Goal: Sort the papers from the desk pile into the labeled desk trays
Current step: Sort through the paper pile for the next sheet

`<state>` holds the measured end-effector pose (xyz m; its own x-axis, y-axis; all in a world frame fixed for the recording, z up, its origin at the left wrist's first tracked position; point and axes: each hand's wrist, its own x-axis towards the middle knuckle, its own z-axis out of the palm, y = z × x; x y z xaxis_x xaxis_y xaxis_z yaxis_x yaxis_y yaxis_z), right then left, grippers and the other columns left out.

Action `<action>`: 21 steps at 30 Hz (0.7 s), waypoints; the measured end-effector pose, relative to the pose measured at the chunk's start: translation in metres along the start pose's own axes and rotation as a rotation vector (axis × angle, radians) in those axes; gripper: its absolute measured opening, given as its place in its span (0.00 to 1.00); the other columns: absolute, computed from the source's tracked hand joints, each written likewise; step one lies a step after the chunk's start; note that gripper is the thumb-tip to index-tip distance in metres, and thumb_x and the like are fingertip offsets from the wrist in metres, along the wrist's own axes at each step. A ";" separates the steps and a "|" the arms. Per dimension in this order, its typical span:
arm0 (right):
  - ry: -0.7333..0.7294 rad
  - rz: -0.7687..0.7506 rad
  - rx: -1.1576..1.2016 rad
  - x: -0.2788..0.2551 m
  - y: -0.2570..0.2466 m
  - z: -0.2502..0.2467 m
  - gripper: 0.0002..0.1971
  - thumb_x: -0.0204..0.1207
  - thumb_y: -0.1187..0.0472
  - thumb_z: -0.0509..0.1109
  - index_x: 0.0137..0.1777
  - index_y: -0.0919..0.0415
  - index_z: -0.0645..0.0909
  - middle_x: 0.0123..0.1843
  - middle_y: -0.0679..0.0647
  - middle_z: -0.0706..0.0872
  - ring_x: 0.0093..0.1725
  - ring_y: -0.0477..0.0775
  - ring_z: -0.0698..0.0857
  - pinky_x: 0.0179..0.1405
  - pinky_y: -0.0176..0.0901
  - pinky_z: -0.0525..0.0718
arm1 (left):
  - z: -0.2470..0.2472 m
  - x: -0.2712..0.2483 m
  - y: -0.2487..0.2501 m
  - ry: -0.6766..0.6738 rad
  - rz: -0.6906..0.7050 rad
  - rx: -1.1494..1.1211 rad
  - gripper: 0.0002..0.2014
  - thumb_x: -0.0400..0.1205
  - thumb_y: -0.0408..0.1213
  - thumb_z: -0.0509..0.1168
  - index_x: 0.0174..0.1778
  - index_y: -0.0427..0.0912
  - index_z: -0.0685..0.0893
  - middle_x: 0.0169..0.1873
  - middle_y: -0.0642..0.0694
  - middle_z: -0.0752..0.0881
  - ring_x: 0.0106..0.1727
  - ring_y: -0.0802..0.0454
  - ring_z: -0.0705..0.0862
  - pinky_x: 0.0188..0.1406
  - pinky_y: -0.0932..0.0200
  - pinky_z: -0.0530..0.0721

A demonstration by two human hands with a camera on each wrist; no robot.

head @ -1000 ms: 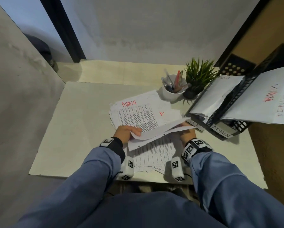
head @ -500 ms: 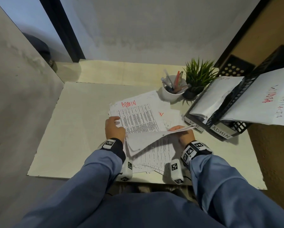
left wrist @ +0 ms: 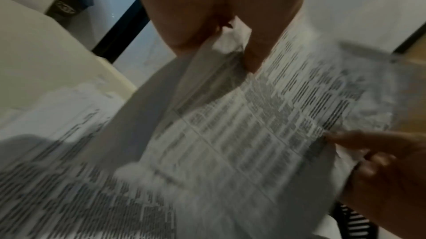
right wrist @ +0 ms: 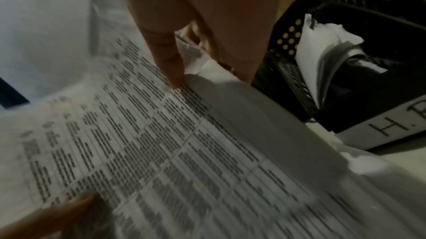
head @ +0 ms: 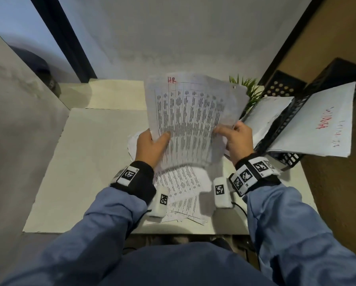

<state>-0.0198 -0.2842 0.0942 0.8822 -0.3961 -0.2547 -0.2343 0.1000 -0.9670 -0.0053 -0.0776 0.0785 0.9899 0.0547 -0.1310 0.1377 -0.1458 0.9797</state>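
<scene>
I hold a printed sheet point(head: 191, 120) marked HR in red up in front of me, above the desk pile point(head: 181, 188). My left hand point(head: 152, 145) pinches its left edge, thumb on the front. My right hand point(head: 234, 139) pinches its right edge. In the left wrist view the sheet point(left wrist: 265, 124) runs between my left hand point(left wrist: 230, 29) and right hand point(left wrist: 380, 155). The right wrist view shows the sheet point(right wrist: 149, 142) under my right hand point(right wrist: 196, 38), beside the black HR tray point(right wrist: 380, 115). Black stacked trays point(head: 292, 112) with papers stand at the right.
A green plant point(head: 247, 89) stands behind the held sheet; the pen cup is hidden by it. A white sheet with red ADMIN writing point(head: 317, 122) overhangs the upper tray. The white desk surface point(head: 94, 157) stretches left, bounded by a wall point(head: 18, 120).
Both hands have lifted the sheet off the pile and raised it upright, its HR heading now showing. The left hand moved from the pile's left edge to the sheet.
</scene>
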 end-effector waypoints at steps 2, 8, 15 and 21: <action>0.035 -0.030 -0.022 -0.005 0.003 0.002 0.12 0.67 0.76 0.72 0.50 0.66 0.84 0.48 0.59 0.89 0.50 0.59 0.87 0.47 0.42 0.88 | 0.002 0.000 -0.004 0.012 0.029 0.060 0.04 0.80 0.37 0.67 0.48 0.42 0.83 0.37 0.52 0.86 0.38 0.57 0.85 0.36 0.68 0.83; 0.006 0.146 -0.269 -0.022 0.045 0.008 0.03 0.72 0.70 0.72 0.43 0.70 0.80 0.39 0.57 0.84 0.35 0.50 0.81 0.41 0.41 0.84 | 0.005 -0.013 -0.046 -0.073 -0.217 0.181 0.04 0.80 0.39 0.67 0.42 0.45 0.80 0.37 0.46 0.82 0.36 0.51 0.82 0.28 0.71 0.79; 0.278 -0.136 -0.225 0.013 0.007 -0.020 0.10 0.72 0.65 0.72 0.40 0.74 0.77 0.39 0.72 0.83 0.36 0.57 0.81 0.41 0.49 0.82 | 0.024 0.015 0.035 -0.037 0.142 0.119 0.07 0.78 0.38 0.68 0.42 0.37 0.85 0.36 0.40 0.86 0.36 0.51 0.81 0.38 0.55 0.82; 0.505 0.038 -0.469 0.048 0.014 -0.052 0.31 0.75 0.60 0.68 0.76 0.68 0.65 0.74 0.63 0.73 0.71 0.61 0.75 0.71 0.48 0.73 | 0.070 0.038 0.107 -0.135 0.438 0.429 0.08 0.79 0.36 0.65 0.33 0.46 0.79 0.22 0.57 0.74 0.24 0.63 0.70 0.22 0.74 0.67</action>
<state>-0.0020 -0.3495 0.0683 0.5985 -0.7880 -0.1448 -0.5135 -0.2386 -0.8242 0.0492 -0.1599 0.1674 0.9494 -0.2209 0.2234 -0.3078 -0.5111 0.8025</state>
